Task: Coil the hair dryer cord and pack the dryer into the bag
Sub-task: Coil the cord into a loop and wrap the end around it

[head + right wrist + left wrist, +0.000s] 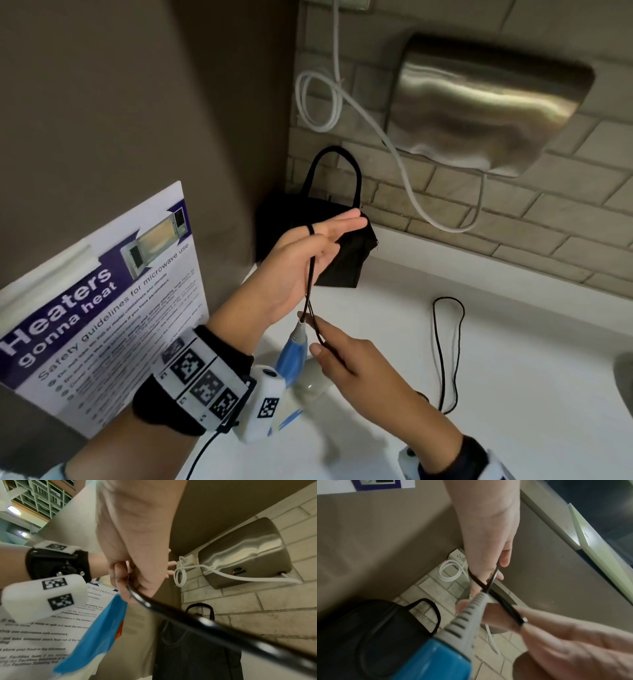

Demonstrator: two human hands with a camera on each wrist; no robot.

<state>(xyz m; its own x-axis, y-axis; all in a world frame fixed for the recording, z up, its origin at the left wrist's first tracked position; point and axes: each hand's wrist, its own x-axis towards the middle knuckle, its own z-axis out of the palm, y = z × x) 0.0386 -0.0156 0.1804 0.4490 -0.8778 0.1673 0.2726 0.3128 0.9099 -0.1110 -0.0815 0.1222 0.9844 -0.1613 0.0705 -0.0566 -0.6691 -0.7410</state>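
White counter [513, 342], corner spot — left hand [308, 253] wears a cord [310, 284] loop over straight fingers; right hand [346, 356] pinches the cord just below (slack trails right). Dryer [291, 356] between wrists, bag [329, 246] behind.

The dryer [291, 356] is mostly hidden behind the left wrist's camera [263, 401]; only its blue handle end shows. The cord [445, 353] runs off behind the right hand [346, 366], so its plug can't be seen. Behind the dryer, the left hand [308, 253] covers the near side of the bag [339, 219], hiding its opening. The poster [102, 308] left of the dryer has small print too blurred to read.
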